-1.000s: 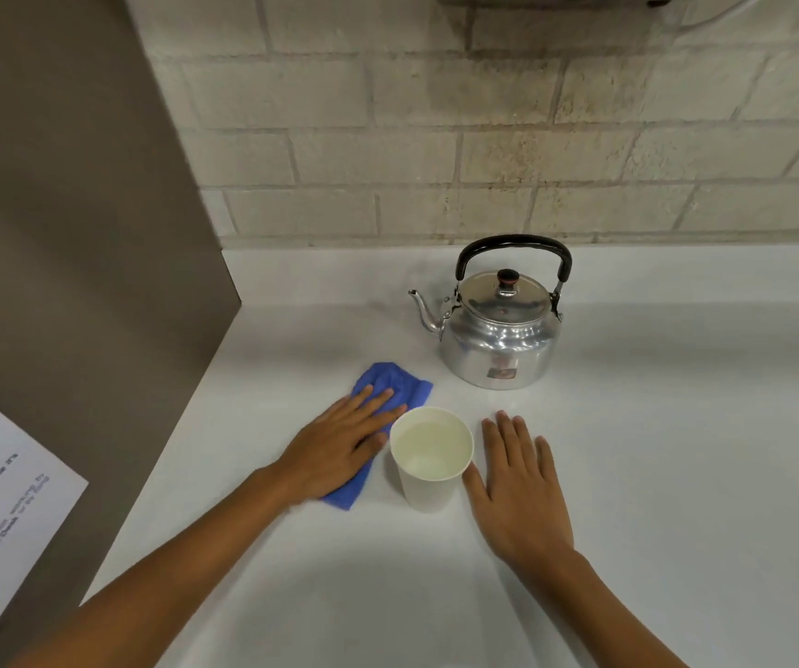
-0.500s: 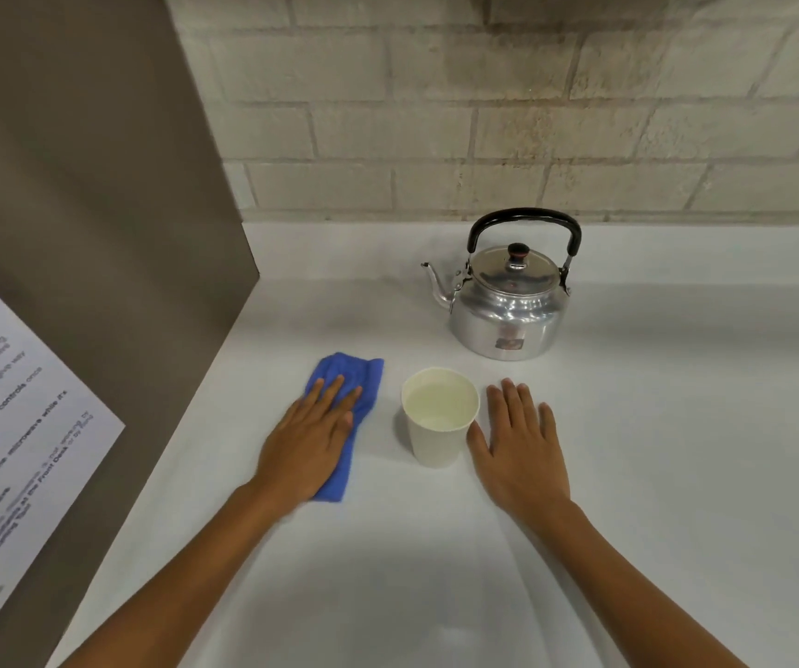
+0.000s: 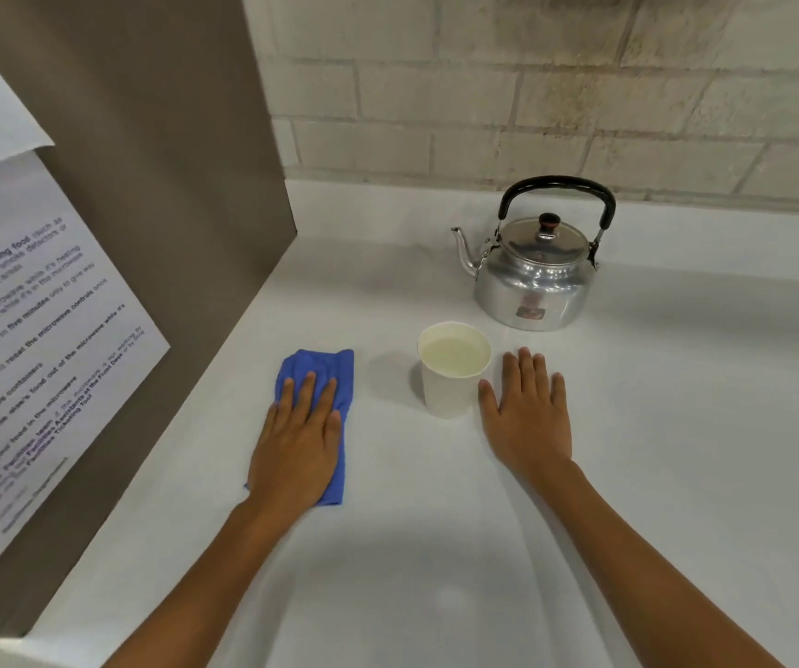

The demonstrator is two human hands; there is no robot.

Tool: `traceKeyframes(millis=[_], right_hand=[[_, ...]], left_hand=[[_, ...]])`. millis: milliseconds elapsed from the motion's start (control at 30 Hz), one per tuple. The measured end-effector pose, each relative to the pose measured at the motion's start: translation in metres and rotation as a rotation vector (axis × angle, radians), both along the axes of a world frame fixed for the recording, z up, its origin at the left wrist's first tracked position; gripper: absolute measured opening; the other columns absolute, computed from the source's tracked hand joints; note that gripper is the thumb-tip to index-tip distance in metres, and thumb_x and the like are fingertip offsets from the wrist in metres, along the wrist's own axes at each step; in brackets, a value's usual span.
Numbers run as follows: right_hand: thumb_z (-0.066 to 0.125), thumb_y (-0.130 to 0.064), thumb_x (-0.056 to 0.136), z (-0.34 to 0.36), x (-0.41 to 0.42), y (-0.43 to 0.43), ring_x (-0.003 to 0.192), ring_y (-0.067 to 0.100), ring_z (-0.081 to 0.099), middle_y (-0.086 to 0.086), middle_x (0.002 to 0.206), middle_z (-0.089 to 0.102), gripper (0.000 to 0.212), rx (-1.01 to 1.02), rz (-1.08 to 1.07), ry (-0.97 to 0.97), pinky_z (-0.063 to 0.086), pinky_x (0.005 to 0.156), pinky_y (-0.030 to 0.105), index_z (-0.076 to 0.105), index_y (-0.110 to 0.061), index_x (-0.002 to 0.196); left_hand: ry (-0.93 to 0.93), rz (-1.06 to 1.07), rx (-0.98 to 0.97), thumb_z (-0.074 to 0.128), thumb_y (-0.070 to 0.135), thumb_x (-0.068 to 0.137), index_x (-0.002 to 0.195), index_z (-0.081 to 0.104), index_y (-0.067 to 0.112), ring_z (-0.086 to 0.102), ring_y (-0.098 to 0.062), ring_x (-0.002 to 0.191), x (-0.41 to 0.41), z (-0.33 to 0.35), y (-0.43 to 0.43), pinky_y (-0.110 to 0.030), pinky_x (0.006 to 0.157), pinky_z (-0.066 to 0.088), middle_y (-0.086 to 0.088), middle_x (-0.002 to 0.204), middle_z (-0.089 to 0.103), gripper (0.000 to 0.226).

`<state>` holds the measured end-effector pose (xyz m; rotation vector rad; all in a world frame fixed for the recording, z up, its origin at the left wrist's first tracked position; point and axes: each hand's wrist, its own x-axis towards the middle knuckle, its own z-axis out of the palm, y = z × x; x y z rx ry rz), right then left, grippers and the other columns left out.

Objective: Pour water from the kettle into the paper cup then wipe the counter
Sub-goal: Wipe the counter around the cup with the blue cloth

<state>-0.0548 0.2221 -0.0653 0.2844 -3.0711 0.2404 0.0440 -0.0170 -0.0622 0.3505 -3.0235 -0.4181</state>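
Hands flat beside a filled cup.
The left hand (image 3: 297, 445) presses, fingers spread, on a folded blue cloth (image 3: 320, 378) left of the white paper cup (image 3: 452, 368); the right hand (image 3: 527, 417) lies open and empty just right of it, the shiny metal kettle (image 3: 534, 277) behind, on the white counter (image 3: 677, 426).

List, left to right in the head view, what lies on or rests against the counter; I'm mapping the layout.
Printed notice → blue cloth under the left hand → paper cup → right hand. The kettle stands farther back.
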Motion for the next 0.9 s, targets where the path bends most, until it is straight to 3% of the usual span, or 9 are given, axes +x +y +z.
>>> traceKeyframes(millis=[133, 267, 400, 533, 600, 667, 733, 800, 900], right_hand=[[0.013, -0.046, 0.096, -0.001, 0.0, -0.001, 0.141, 0.024, -0.003, 0.011, 0.156, 0.003, 0.063, -0.004, -0.005, -0.006, 0.0, 0.115, 0.042, 0.005, -0.008, 0.146], [0.014, -0.047, 0.096, -0.001, -0.001, 0.0, 0.141, 0.022, -0.003, 0.009, 0.156, 0.002, 0.063, -0.026, -0.015, -0.018, 0.0, 0.115, 0.041, 0.004, -0.01, 0.146], [0.016, -0.045, 0.096, -0.001, -0.001, 0.001, 0.141, 0.022, -0.002, 0.009, 0.156, 0.004, 0.062, -0.058, -0.014, -0.002, 0.001, 0.115, 0.04, 0.007, -0.009, 0.146], [0.019, -0.044, 0.096, -0.002, -0.002, 0.0, 0.141, 0.022, -0.001, 0.01, 0.156, 0.006, 0.062, -0.081, -0.029, 0.007, 0.001, 0.115, 0.04, 0.009, -0.008, 0.146], [0.025, -0.04, 0.097, -0.001, -0.004, -0.001, 0.141, 0.023, 0.005, 0.011, 0.155, 0.013, 0.059, -0.175, -0.03, 0.015, 0.003, 0.114, 0.039, 0.014, -0.006, 0.145], [0.035, -0.027, 0.097, 0.006, -0.001, 0.003, 0.138, 0.026, 0.018, 0.016, 0.15, 0.026, 0.052, -0.45, -0.076, 0.044, 0.012, 0.113, 0.037, 0.023, -0.002, 0.141], [0.039, -0.013, 0.096, 0.018, 0.008, 0.012, 0.133, 0.027, 0.029, 0.019, 0.144, 0.035, 0.044, -0.722, -0.17, 0.105, 0.021, 0.109, 0.033, 0.031, 0.0, 0.137], [0.039, -0.003, 0.093, 0.033, 0.028, 0.02, 0.129, 0.026, 0.033, 0.018, 0.14, 0.039, 0.041, -0.795, -0.25, 0.19, 0.024, 0.105, 0.029, 0.036, -0.001, 0.134], [0.04, -0.001, 0.09, 0.045, 0.069, 0.014, 0.129, 0.025, 0.033, 0.016, 0.139, 0.041, 0.042, -0.721, -0.231, 0.196, 0.023, 0.104, 0.025, 0.041, -0.001, 0.132]], left_hand=[[0.001, -0.102, -0.066, -0.002, 0.043, 0.094, 0.135, 0.038, 0.013, 0.044, -0.036, 0.127, 0.021, -0.002, 0.054, -0.039, 0.105, 0.033, -0.012, 0.14, 0.046, 0.065], [-0.006, -0.254, -0.065, 0.005, 0.041, 0.096, 0.139, 0.034, 0.023, 0.035, -0.027, 0.133, 0.047, -0.009, 0.07, -0.031, 0.108, 0.031, -0.003, 0.145, 0.038, 0.054], [0.04, -0.199, -0.015, -0.016, 0.059, 0.082, 0.142, 0.008, 0.025, 0.008, -0.019, 0.141, 0.048, 0.001, 0.038, -0.03, 0.114, 0.016, 0.004, 0.151, 0.006, 0.073], [-0.108, -0.164, -0.067, 0.003, 0.037, 0.097, 0.13, 0.044, 0.012, 0.05, -0.034, 0.122, 0.056, 0.007, 0.068, -0.045, 0.09, 0.047, -0.015, 0.134, 0.051, 0.059], [-0.119, -0.246, -0.065, 0.003, 0.034, 0.096, 0.127, 0.05, 0.015, 0.052, -0.031, 0.12, 0.057, 0.003, 0.099, -0.044, 0.089, 0.049, -0.012, 0.131, 0.056, 0.059], [-0.131, -0.266, -0.015, 0.001, 0.034, 0.096, 0.127, 0.051, 0.018, 0.051, -0.028, 0.122, 0.056, 0.002, 0.129, -0.042, 0.09, 0.049, -0.009, 0.132, 0.055, 0.061], [-0.17, -0.298, 0.03, -0.008, 0.04, 0.093, 0.132, 0.043, 0.019, 0.041, -0.027, 0.13, 0.055, 0.014, 0.146, -0.041, 0.099, 0.044, -0.009, 0.142, 0.044, 0.068], [-0.098, -0.378, 0.113, -0.025, 0.056, 0.077, 0.143, 0.019, 0.023, 0.007, -0.024, 0.143, 0.052, 0.017, 0.142, -0.036, 0.116, 0.018, -0.002, 0.153, 0.004, 0.086], [-0.056, -0.267, 0.319, 0.002, 0.051, 0.088, 0.144, 0.002, 0.028, -0.012, -0.012, 0.142, 0.048, 0.026, 0.101, -0.027, 0.114, -0.008, 0.003, 0.155, -0.013, 0.06]])
